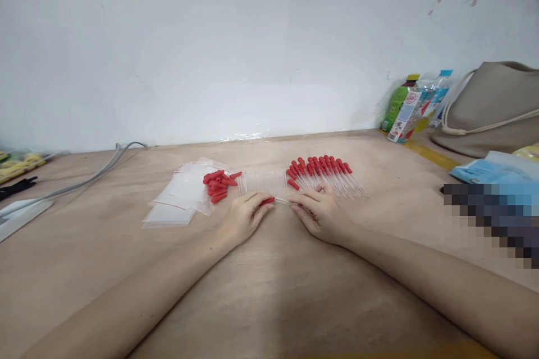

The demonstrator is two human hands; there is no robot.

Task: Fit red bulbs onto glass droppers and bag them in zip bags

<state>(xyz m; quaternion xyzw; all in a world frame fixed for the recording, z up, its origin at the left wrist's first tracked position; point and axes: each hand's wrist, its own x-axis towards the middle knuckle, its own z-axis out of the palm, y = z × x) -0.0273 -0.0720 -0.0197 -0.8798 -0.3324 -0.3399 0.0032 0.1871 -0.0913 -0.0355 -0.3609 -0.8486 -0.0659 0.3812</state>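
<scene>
Near the middle of the table, my left hand point(244, 216) pinches a red rubber bulb point(268, 200). My right hand point(322, 216) has its fingers closed on a thin clear dropper tube point(283, 201), which reaches across to the bulb. Whether the tube's end sits inside the bulb, I cannot tell. Just beyond my hands lies a row of bare clear tubes point(263, 181). A pile of loose red bulbs point(218, 186) rests to their left on clear plastic bags point(177, 197). Several droppers with red bulbs point(322, 166) lie side by side behind my right hand.
A grey cable point(101, 165) crosses the left side to a white object point(25, 216). At the back right stand drink bottles point(404, 112) and a grey drawstring bag point(492, 106). Blue packaging point(497, 174) lies before the bag. A white wall point(210, 50) bounds the table.
</scene>
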